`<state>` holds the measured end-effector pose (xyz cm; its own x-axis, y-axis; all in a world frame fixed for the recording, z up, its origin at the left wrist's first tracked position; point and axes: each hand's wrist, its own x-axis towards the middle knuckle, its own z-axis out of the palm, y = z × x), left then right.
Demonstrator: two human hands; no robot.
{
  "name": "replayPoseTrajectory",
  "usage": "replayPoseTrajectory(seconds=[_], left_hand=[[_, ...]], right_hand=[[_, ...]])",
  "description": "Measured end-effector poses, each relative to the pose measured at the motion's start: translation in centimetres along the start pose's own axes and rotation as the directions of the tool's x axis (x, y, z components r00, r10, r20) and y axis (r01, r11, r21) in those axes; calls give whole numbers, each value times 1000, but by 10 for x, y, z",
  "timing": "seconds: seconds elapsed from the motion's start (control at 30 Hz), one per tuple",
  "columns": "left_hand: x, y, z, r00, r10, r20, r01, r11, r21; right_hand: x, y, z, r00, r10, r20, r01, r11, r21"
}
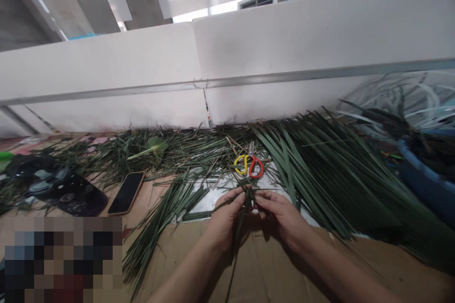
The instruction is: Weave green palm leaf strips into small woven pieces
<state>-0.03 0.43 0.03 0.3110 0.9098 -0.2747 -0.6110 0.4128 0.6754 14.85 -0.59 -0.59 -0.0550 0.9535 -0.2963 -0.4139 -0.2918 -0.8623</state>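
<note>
Between my hands is a small bundle of green leaf strips, with long ends hanging down over the cardboard. My left hand pinches it from the left, thumb and fingers closed. From the right, my right hand grips the same strips with closed fingertips. Just beyond the hands lie scissors with one yellow and one red handle, blades pointing away. Long green leaves spread out on the right, and a pile of narrow cut strips lies to the left of my left hand.
A dark bottle and a phone lie at the left. Leaf scraps and a small fan-shaped leaf run along the white partition. A blue tub stands at the far right. Brown cardboard lies under my arms.
</note>
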Motion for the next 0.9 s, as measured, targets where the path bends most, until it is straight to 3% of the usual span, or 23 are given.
replayPoseTrajectory(seconds=[0.07,0.17,0.3,0.4,0.5,0.6,0.7,0.8,0.9], left_hand=[[0,0,0,1000,-9,-6,9,1000,2],[2,-1,-3,999,-6,-44,7,1000,29],[4,-2,-6,996,15,-86,-12,999,41],[4,-2,-5,997,16,-73,-13,999,48],[3,-2,-3,999,24,-49,-22,999,35],[1,-3,-3,999,34,-21,-33,999,31],[0,-5,-4,999,30,13,-31,999,34],[1,-5,-5,999,24,33,-25,999,32],[2,-3,-5,1000,12,26,-13,999,43]], right_hand=[[1,0,-1,1000,-30,0,30,999,-31],[3,0,-4,985,-174,-5,170,967,-191],[3,0,-7,927,-376,6,346,845,-408],[2,1,-6,895,-445,0,392,789,-473],[2,2,-6,929,-371,-10,338,856,-392],[2,5,-6,984,-179,-18,173,968,-182],[3,7,-7,999,-22,38,22,1000,0],[5,5,-7,996,7,94,-9,1000,22],[6,1,-7,997,-67,42,70,994,-78]])
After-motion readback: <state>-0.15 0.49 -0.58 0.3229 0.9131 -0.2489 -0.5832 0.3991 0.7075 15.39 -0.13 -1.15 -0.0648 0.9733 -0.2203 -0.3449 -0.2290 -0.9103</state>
